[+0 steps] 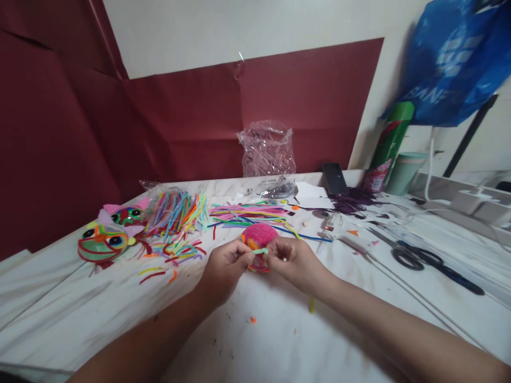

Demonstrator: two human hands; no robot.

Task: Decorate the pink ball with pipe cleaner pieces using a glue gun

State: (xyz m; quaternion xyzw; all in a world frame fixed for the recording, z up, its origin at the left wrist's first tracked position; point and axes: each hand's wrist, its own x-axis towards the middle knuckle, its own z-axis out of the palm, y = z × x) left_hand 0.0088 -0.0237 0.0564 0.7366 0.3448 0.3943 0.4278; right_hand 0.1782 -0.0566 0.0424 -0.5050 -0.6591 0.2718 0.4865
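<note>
My left hand (225,266) and my right hand (293,258) meet over the white table (279,335), both closed in a pinch. Between them they hold a round pink pipe-cleaner craft (259,236) with orange on its face. A short light-green pipe cleaner piece (261,251) runs between the fingertips of both hands, in front of the pink craft. Beyond the hands lie several loose coloured pipe cleaners (247,215).
Two finished cat-face crafts (106,239) sit at the left beside a bag of coloured pipe cleaners (171,210). Black scissors (423,258) lie at the right. A crumpled clear bag (267,149), a dark phone (334,178), purple cuttings (353,201), a green can (389,143) and a cup (405,173) stand at the back.
</note>
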